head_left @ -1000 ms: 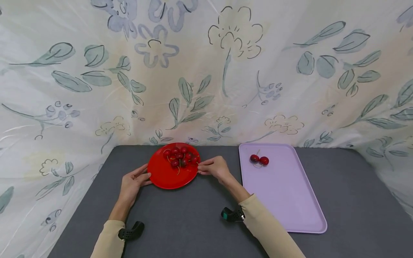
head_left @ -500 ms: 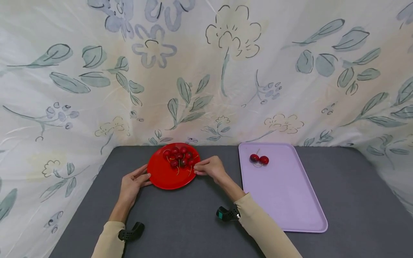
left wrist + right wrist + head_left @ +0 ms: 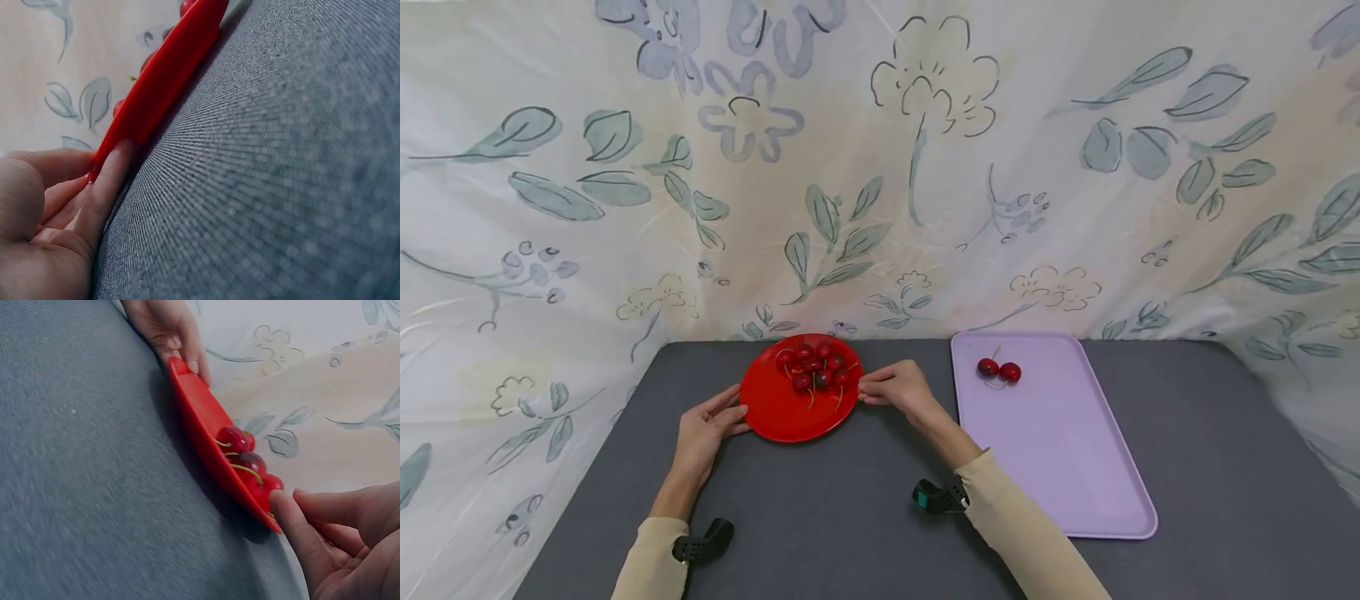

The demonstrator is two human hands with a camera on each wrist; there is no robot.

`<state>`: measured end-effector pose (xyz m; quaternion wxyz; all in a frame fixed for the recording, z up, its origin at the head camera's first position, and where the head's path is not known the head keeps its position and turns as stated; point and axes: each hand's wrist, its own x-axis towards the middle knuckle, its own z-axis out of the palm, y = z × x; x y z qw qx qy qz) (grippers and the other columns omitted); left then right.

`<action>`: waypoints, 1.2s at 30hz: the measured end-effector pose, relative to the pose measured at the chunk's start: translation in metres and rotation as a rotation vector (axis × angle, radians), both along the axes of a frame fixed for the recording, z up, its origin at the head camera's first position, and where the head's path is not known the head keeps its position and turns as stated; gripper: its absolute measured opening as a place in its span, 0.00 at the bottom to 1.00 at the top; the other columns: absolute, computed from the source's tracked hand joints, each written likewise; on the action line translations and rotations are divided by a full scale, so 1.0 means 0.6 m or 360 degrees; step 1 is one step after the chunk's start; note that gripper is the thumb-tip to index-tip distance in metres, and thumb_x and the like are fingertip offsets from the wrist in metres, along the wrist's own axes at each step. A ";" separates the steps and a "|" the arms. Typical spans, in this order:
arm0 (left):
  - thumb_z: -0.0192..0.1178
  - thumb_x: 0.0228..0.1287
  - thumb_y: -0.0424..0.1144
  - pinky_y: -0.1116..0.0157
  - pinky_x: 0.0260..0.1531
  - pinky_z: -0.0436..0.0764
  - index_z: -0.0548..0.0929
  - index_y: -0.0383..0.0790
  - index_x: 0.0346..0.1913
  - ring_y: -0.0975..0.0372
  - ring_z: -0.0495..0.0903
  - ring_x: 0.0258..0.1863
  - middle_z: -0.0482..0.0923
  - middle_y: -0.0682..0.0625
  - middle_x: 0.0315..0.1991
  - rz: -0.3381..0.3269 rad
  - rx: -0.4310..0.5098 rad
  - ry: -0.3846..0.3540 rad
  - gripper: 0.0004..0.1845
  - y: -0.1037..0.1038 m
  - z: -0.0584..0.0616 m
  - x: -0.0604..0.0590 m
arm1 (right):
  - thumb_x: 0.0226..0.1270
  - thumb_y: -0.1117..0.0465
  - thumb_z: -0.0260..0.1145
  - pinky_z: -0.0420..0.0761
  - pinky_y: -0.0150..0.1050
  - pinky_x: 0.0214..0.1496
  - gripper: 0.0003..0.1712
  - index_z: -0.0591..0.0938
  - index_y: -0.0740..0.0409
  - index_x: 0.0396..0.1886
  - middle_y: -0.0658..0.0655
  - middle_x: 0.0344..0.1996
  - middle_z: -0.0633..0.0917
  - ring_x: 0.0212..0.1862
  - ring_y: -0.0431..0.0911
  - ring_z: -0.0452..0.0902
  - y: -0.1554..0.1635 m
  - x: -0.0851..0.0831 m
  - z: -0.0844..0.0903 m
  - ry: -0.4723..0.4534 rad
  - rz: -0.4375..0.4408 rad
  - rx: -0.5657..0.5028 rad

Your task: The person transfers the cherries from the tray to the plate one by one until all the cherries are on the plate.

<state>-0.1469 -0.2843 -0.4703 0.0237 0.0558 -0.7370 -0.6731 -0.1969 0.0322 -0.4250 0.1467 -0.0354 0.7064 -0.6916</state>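
Plate (image 3: 790,412) of cherries (image 3: 816,367) sits between both hands.

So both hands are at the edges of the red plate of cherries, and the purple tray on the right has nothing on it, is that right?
Not quite. The purple tray is not bare: the head view shows two cherries lying near its far end. The rest holds: the left hand and the right hand are at opposite edges of the red plate, which carries a cluster of cherries.

a floral cloth (image 3: 880,167) hangs behind the grey table (image 3: 850,517).
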 end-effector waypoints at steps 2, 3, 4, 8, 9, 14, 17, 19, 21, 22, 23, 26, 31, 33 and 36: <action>0.59 0.70 0.33 0.67 0.40 0.86 0.64 0.31 0.72 0.70 0.84 0.41 0.65 0.34 0.69 0.0006 -0.0001 -0.0005 0.30 0.000 -0.001 0.000 | 0.62 0.73 0.67 0.86 0.43 0.43 0.12 0.84 0.78 0.43 0.68 0.35 0.87 0.33 0.49 0.87 0.010 -0.002 0.004 0.0012 0.0013 -0.0011; 0.59 0.70 0.33 0.66 0.40 0.86 0.64 0.31 0.72 0.69 0.84 0.40 0.65 0.34 0.69 0.0007 0.0001 -0.0007 0.30 0.000 -0.002 0.001 | 0.63 0.73 0.67 0.86 0.45 0.44 0.12 0.84 0.78 0.44 0.68 0.35 0.87 0.34 0.49 0.87 0.016 -0.003 0.005 0.0013 0.0013 -0.0018; 0.59 0.70 0.33 0.66 0.41 0.86 0.64 0.31 0.72 0.69 0.85 0.40 0.65 0.34 0.69 0.0004 0.0000 -0.0006 0.30 -0.001 -0.002 0.001 | 0.63 0.72 0.67 0.85 0.46 0.45 0.13 0.83 0.78 0.45 0.67 0.35 0.87 0.34 0.50 0.87 0.023 -0.005 0.006 0.0018 0.0013 -0.0021; 0.60 0.70 0.34 0.66 0.41 0.86 0.64 0.30 0.72 0.69 0.85 0.41 0.64 0.33 0.69 -0.0004 0.0001 -0.0005 0.31 -0.002 -0.004 0.001 | 0.65 0.71 0.66 0.84 0.47 0.47 0.15 0.82 0.79 0.48 0.66 0.36 0.88 0.36 0.50 0.88 0.054 -0.011 0.008 0.0032 -0.0007 -0.0037; 0.60 0.70 0.34 0.66 0.41 0.86 0.64 0.31 0.72 0.69 0.85 0.41 0.64 0.33 0.69 0.0004 0.0001 -0.0005 0.31 -0.002 -0.005 0.001 | 0.66 0.70 0.66 0.84 0.47 0.47 0.16 0.81 0.79 0.49 0.66 0.36 0.88 0.36 0.49 0.88 0.063 -0.013 0.008 0.0026 -0.0017 -0.0044; 0.60 0.70 0.34 0.66 0.41 0.86 0.65 0.31 0.71 0.69 0.85 0.40 0.64 0.32 0.68 0.0012 0.0011 0.0008 0.30 -0.001 -0.003 0.003 | 0.69 0.69 0.64 0.84 0.44 0.47 0.18 0.79 0.80 0.52 0.63 0.35 0.88 0.34 0.45 0.87 0.109 -0.017 0.013 0.0035 -0.0075 -0.0081; 0.60 0.70 0.35 0.65 0.42 0.86 0.64 0.31 0.72 0.68 0.85 0.40 0.63 0.31 0.69 -0.0015 0.0029 0.0019 0.31 0.000 -0.003 0.005 | 0.70 0.68 0.63 0.85 0.39 0.45 0.21 0.76 0.82 0.54 0.60 0.33 0.88 0.34 0.42 0.87 0.141 -0.018 0.014 0.0071 -0.0127 -0.0120; 0.59 0.70 0.35 0.66 0.41 0.86 0.64 0.31 0.72 0.68 0.85 0.40 0.63 0.32 0.69 -0.0021 0.0028 0.0020 0.30 0.001 -0.003 0.006 | 0.70 0.67 0.63 0.86 0.35 0.42 0.22 0.75 0.84 0.55 0.58 0.32 0.88 0.33 0.41 0.87 0.161 -0.019 0.012 0.0098 -0.0165 -0.0147; 0.59 0.70 0.34 0.66 0.41 0.86 0.65 0.31 0.72 0.68 0.85 0.39 0.64 0.32 0.69 -0.0014 0.0035 0.0022 0.30 0.000 -0.004 0.006 | 0.70 0.68 0.62 0.86 0.34 0.41 0.23 0.74 0.84 0.56 0.56 0.31 0.88 0.33 0.40 0.87 0.180 -0.017 0.010 0.0111 -0.0190 -0.0150; 0.59 0.70 0.34 0.66 0.41 0.86 0.65 0.31 0.72 0.68 0.85 0.39 0.64 0.32 0.69 -0.0011 0.0037 0.0024 0.30 0.000 -0.004 0.005 | 0.70 0.68 0.62 0.86 0.34 0.41 0.23 0.74 0.85 0.56 0.56 0.30 0.88 0.33 0.40 0.87 0.190 -0.015 0.009 0.0120 -0.0198 -0.0139; 0.59 0.70 0.34 0.66 0.41 0.86 0.64 0.31 0.72 0.68 0.85 0.39 0.63 0.32 0.69 -0.0016 0.0041 0.0027 0.30 0.000 -0.005 0.004 | 0.70 0.68 0.62 0.86 0.34 0.42 0.23 0.73 0.85 0.56 0.55 0.30 0.88 0.33 0.40 0.87 0.200 -0.013 0.008 0.0132 -0.0202 -0.0122; 0.60 0.70 0.35 0.65 0.41 0.86 0.65 0.31 0.72 0.67 0.86 0.40 0.64 0.32 0.69 -0.0022 0.0048 0.0030 0.31 0.000 -0.006 -0.001 | 0.70 0.69 0.62 0.87 0.36 0.42 0.21 0.75 0.85 0.55 0.55 0.30 0.88 0.32 0.40 0.86 0.227 -0.004 0.009 0.0153 -0.0240 -0.0043; 0.61 0.69 0.37 0.65 0.41 0.86 0.64 0.31 0.72 0.67 0.86 0.39 0.63 0.32 0.69 -0.0014 0.0029 0.0030 0.32 -0.003 -0.008 -0.003 | 0.70 0.69 0.63 0.86 0.36 0.42 0.22 0.74 0.85 0.55 0.57 0.32 0.88 0.33 0.40 0.87 0.269 0.012 0.009 0.0183 -0.0285 0.0027; 0.61 0.69 0.37 0.65 0.41 0.86 0.64 0.31 0.72 0.67 0.86 0.39 0.63 0.31 0.69 -0.0007 0.0015 0.0027 0.32 -0.003 -0.008 -0.002 | 0.70 0.68 0.62 0.86 0.35 0.42 0.23 0.73 0.85 0.56 0.57 0.33 0.88 0.34 0.41 0.87 0.282 0.017 0.007 0.0164 -0.0309 0.0016; 0.61 0.69 0.37 0.66 0.41 0.86 0.64 0.31 0.72 0.67 0.86 0.38 0.63 0.31 0.69 0.0001 0.0004 0.0018 0.32 -0.002 -0.007 -0.001 | 0.71 0.67 0.62 0.86 0.36 0.43 0.25 0.72 0.85 0.58 0.57 0.33 0.88 0.35 0.42 0.87 0.297 0.023 0.000 0.0111 -0.0343 0.0026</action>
